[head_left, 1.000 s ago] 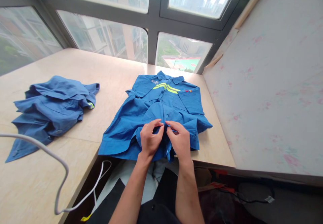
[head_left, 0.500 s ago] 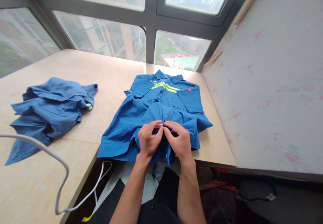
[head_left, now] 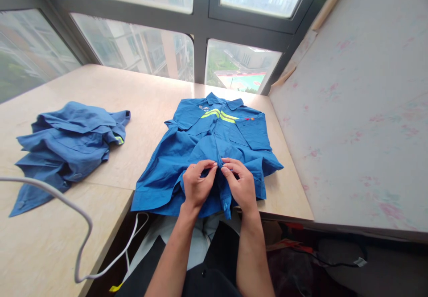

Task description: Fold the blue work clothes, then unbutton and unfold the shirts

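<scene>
A blue work jacket with a collar and yellow-and-grey stripes across its chest lies front up before me, collar toward the window. My left hand pinches the edge of its front opening between thumb and fingers. Just to the right, my right hand pinches the other front edge, thumb against fingertips. A narrow gap separates the two sets of fingertips. Any button between them is too small to make out. Below my hands, the loose lower front edge of the jacket hangs over the table's near side.
A second blue garment lies crumpled on the pale tabletop at left. A grey-white cable loops over the near left edge. A flower-patterned wall borders the right side, and framed windows stand behind.
My right hand has shifted slightly right, widening the gap between my fingertips. My left hand stays almost in place on the jacket edge.
</scene>
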`<action>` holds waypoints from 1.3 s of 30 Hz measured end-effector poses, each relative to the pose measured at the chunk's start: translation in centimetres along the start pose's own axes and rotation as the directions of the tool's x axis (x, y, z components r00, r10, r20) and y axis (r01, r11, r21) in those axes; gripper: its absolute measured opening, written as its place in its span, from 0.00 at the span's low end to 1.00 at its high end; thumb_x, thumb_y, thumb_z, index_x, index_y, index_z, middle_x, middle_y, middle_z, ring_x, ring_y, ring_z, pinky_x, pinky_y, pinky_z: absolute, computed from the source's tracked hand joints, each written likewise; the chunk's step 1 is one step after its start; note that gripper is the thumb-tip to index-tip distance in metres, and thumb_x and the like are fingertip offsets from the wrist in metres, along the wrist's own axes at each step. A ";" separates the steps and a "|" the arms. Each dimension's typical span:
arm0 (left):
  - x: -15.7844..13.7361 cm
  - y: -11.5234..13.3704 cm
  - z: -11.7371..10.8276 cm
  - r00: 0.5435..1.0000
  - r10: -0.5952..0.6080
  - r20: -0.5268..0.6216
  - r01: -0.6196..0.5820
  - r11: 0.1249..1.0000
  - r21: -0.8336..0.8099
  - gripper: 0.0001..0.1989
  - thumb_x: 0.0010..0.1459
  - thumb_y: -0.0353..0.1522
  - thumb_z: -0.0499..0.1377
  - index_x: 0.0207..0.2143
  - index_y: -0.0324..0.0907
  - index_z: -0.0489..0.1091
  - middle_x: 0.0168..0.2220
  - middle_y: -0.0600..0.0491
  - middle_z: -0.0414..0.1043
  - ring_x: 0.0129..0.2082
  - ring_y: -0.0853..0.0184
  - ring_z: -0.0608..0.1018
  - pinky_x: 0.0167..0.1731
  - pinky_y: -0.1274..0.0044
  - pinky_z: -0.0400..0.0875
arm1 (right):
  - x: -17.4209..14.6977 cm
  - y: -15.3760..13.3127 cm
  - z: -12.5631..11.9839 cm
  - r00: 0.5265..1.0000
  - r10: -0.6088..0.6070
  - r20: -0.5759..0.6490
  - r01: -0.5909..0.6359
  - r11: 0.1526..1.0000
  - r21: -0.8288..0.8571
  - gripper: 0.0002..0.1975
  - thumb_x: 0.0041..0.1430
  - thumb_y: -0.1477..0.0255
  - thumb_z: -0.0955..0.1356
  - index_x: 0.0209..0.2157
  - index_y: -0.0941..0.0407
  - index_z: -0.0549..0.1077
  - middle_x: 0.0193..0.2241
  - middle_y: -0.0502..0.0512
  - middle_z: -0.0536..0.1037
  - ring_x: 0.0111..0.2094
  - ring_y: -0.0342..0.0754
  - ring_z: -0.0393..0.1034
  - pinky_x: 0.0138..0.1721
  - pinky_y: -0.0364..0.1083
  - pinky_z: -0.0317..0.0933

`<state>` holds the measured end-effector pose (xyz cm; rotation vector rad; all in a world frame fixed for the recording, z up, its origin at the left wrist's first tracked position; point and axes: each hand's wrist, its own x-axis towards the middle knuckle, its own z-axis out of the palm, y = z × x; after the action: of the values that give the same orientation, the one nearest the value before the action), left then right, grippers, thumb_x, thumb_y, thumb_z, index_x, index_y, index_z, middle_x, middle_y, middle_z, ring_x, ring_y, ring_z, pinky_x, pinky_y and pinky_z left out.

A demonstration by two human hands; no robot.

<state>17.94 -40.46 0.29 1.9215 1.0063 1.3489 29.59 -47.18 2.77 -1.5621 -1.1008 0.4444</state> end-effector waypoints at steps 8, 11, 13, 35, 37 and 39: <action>0.3 0.0 0.1 0.994 0.086 0.063 -0.087 0.996 0.018 0.07 0.60 0.25 0.58 0.35 0.43 0.75 0.31 0.54 0.77 0.33 0.68 0.76 0.37 0.74 0.70 | 0.2 0.6 -0.3 0.999 0.022 0.033 -0.024 0.997 0.067 0.08 0.62 0.69 0.67 0.32 0.55 0.76 0.45 0.58 0.75 0.45 0.51 0.71 0.42 0.47 0.64; 0.3 0.2 0.3 0.989 0.113 0.095 -0.117 0.992 0.044 0.12 0.61 0.22 0.55 0.39 0.43 0.76 0.33 0.53 0.77 0.34 0.67 0.75 0.38 0.73 0.69 | 0.1 0.9 -0.5 0.999 0.027 0.042 -0.030 0.996 0.078 0.08 0.63 0.68 0.66 0.33 0.55 0.75 0.46 0.58 0.75 0.46 0.51 0.70 0.45 0.48 0.64; 0.3 0.2 0.4 0.987 0.115 0.112 -0.123 0.990 0.074 0.14 0.61 0.21 0.54 0.40 0.44 0.77 0.34 0.52 0.77 0.34 0.66 0.74 0.37 0.73 0.68 | 0.1 1.1 -0.6 0.998 0.032 0.049 -0.035 0.996 0.081 0.08 0.63 0.68 0.66 0.33 0.55 0.75 0.46 0.58 0.74 0.46 0.51 0.70 0.47 0.49 0.64; 0.8 1.3 -0.5 0.971 -0.127 0.202 0.130 0.992 -0.003 0.14 0.60 0.23 0.51 0.33 0.43 0.75 0.33 0.52 0.74 0.34 0.66 0.75 0.36 0.75 0.69 | 0.5 4.9 -0.2 0.935 -0.010 -0.353 -0.072 0.973 -0.218 0.11 0.62 0.67 0.63 0.34 0.56 0.75 0.37 0.60 0.77 0.41 0.53 0.71 0.47 0.52 0.64; 1.0 1.2 -0.9 0.974 -0.138 0.179 0.145 0.989 -0.028 0.13 0.60 0.23 0.52 0.33 0.43 0.75 0.34 0.52 0.75 0.35 0.66 0.76 0.37 0.75 0.70 | 0.4 5.6 -0.7 0.932 0.054 -0.358 -0.129 0.973 -0.190 0.13 0.61 0.64 0.64 0.35 0.57 0.76 0.36 0.60 0.78 0.40 0.54 0.71 0.46 0.53 0.64; 1.3 0.8 -1.5 0.977 -0.165 0.136 0.171 0.985 -0.034 0.12 0.60 0.25 0.53 0.34 0.43 0.76 0.35 0.52 0.76 0.36 0.66 0.76 0.39 0.74 0.70 | 0.3 6.0 -1.0 0.928 0.111 -0.355 -0.172 0.975 -0.144 0.14 0.60 0.62 0.65 0.35 0.58 0.76 0.36 0.60 0.79 0.40 0.55 0.72 0.46 0.53 0.65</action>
<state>17.02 -39.79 2.05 1.8221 1.0382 1.1244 32.96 -47.18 -2.27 -1.8001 -0.7721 0.1609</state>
